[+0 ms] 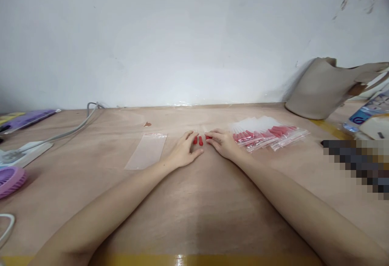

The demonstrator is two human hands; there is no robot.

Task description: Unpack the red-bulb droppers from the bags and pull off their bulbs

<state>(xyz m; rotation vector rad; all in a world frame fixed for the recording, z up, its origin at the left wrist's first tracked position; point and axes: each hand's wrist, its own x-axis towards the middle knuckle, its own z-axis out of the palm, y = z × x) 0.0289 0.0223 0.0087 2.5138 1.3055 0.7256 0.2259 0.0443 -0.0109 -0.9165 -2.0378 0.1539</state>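
Near the middle of the table lie small red-ended pieces with faint clear shafts, like droppers; one red end (201, 141) sits between my hands. My left hand (184, 149) has its thumb stretched away from its fingers, whose tips touch or lie beside another red end (195, 140). Between the thumb and fingers of my right hand (224, 142), a third red end (208, 137) is pinched. An empty clear zip bag (147, 150) lies flat to the left of my left hand. Just right of my right hand, several clear bags (258, 136) holding red-ended pieces overlap in a fanned pile.
A beige bag (316, 90) leans by the wall at right, near a blue-and-white package (369, 108). A grey cable (75, 128) runs to a white power strip (27, 152) at left. A purple fan (12, 181) and purple packet (30, 120) are also there.
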